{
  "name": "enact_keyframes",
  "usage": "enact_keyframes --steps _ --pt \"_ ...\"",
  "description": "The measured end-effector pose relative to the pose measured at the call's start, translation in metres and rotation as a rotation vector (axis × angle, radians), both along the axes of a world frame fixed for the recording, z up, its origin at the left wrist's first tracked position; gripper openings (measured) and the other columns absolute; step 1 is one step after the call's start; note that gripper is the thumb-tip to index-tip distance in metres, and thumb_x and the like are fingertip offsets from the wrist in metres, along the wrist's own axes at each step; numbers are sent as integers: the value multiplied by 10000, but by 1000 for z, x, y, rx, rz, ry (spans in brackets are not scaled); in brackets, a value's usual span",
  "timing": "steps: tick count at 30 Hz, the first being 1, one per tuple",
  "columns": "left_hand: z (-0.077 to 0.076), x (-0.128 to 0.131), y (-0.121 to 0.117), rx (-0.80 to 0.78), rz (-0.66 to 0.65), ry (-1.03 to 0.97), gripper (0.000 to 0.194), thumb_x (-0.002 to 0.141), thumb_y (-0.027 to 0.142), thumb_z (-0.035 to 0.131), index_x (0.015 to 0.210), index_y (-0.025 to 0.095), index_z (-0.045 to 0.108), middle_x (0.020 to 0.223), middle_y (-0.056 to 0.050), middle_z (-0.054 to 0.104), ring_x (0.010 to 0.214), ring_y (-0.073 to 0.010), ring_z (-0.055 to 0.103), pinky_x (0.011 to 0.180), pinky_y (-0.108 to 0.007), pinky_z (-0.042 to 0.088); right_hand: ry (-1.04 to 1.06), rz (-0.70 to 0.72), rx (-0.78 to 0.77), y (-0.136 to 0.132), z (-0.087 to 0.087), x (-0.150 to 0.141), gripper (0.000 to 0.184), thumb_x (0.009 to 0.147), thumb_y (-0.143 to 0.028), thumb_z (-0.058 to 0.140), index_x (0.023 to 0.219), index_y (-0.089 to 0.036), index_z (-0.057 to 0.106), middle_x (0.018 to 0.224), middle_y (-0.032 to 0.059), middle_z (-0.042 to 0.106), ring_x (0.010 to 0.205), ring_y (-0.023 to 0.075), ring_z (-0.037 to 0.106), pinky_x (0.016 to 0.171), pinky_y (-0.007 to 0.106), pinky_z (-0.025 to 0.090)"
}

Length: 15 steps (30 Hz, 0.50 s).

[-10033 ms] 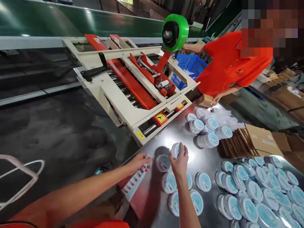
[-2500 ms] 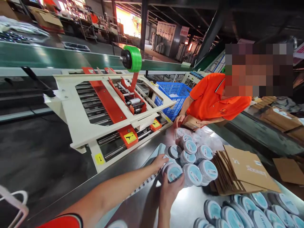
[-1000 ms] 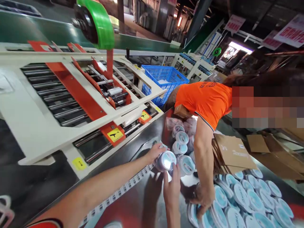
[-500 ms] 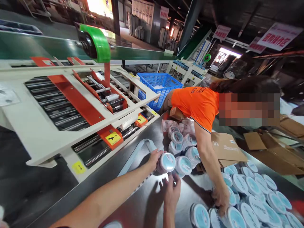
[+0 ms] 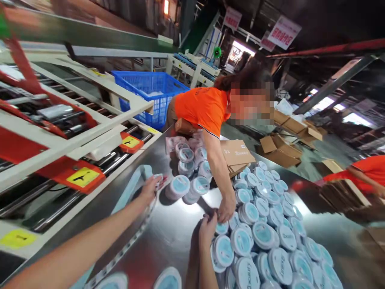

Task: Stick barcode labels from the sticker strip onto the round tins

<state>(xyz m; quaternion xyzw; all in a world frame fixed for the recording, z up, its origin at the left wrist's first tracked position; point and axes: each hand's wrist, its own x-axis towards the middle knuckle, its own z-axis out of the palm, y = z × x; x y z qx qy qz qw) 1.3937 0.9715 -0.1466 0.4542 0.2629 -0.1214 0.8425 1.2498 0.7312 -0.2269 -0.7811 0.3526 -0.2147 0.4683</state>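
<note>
My left hand (image 5: 150, 188) is closed around the end of a label strip (image 5: 129, 243) with small printed marks, which trails back toward me along the metal table (image 5: 162, 224). Just right of it stand jars with pale blue lids (image 5: 178, 186), apart from my fingers. My right hand (image 5: 207, 228) has its fingers bent together at the left edge of a large spread of lidded jars (image 5: 261, 235). A co-worker's hand (image 5: 227, 206) reaches in from the far side, right beside my fingertips. What my right fingers touch or hold is hidden.
A roller machine (image 5: 69, 152) with red bars and yellow stickers borders the table at left. Behind it sits a blue crate (image 5: 153, 86). Flat cardboard boxes (image 5: 237, 152) lie beyond the jars. Another person in orange (image 5: 367, 172) is at far right.
My left hand has left the jar beside it standing and keeps the label strip. My right hand moved from that jar to the big spread. The view swung right.
</note>
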Motion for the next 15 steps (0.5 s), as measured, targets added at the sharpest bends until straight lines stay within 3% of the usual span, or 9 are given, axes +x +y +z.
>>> enact_keyframes --steps 2,4,10,15 --pt "5 -12 18 27 -17 28 56 938 92 576 978 84 616 897 -68 706 743 -143 695 681 -233 589 15 15 -47 -19 -3 -15 488 784 -433 462 1142 -119 565 1195 221 660 1211 327 573 1051 429 427" --pt "7 -31 40 38 -61 43 69 871 85 632 939 75 628 901 -111 731 736 -179 717 661 -239 603 27 37 -83 -33 -6 -25 454 805 -430 456 1101 -117 600 1171 216 671 1212 327 573 1045 418 425" --pt "-8 -102 98 112 -130 108 227 692 215 743 899 184 656 999 -96 772 849 -280 760 739 -312 661 9 60 -148 -52 -11 -32 472 852 -358 431 1194 -94 622 1194 201 683 1175 303 601 1015 401 444" --pt "-17 -145 132 171 -160 117 190 717 293 722 872 190 683 1053 -95 778 967 -317 744 846 -360 640 -3 -33 -205 -65 8 -48 383 947 -365 475 1197 -128 641 1164 141 698 1032 236 665 924 373 518"
